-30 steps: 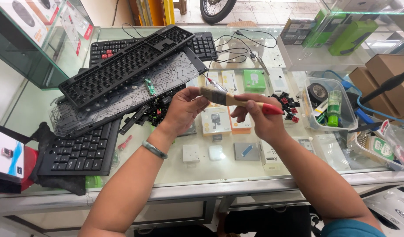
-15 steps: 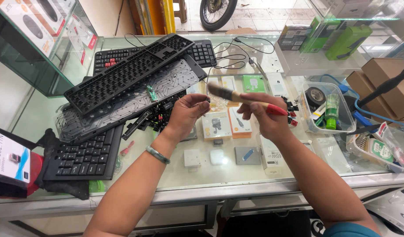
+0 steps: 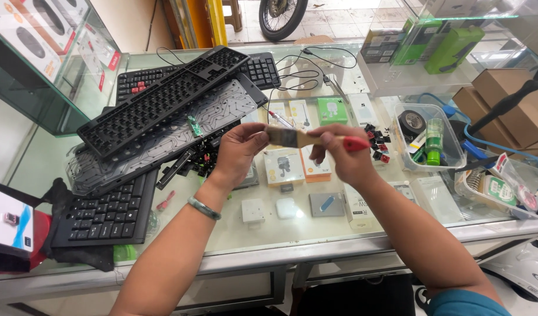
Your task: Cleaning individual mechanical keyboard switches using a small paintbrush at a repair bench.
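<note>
Red-handled brush (image 3: 307, 139) now level (was tilted), right hand (image 3: 345, 157) fingers clamped on handle, left hand (image 3: 238, 153) pinching bristles.

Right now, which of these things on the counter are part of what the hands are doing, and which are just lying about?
In use:
- paintbrush, held by right hand, bristles at left hand
- keyboard frame
- circuit sheet
- loose keycaps

Lying about:
- whole black keyboard
- plastic tub
- cardboard boxes
- green boxes

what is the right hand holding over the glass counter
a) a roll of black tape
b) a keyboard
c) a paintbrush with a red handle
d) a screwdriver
c: the right hand grips the red-handled paintbrush while the left hand touches its bristle end.
</note>
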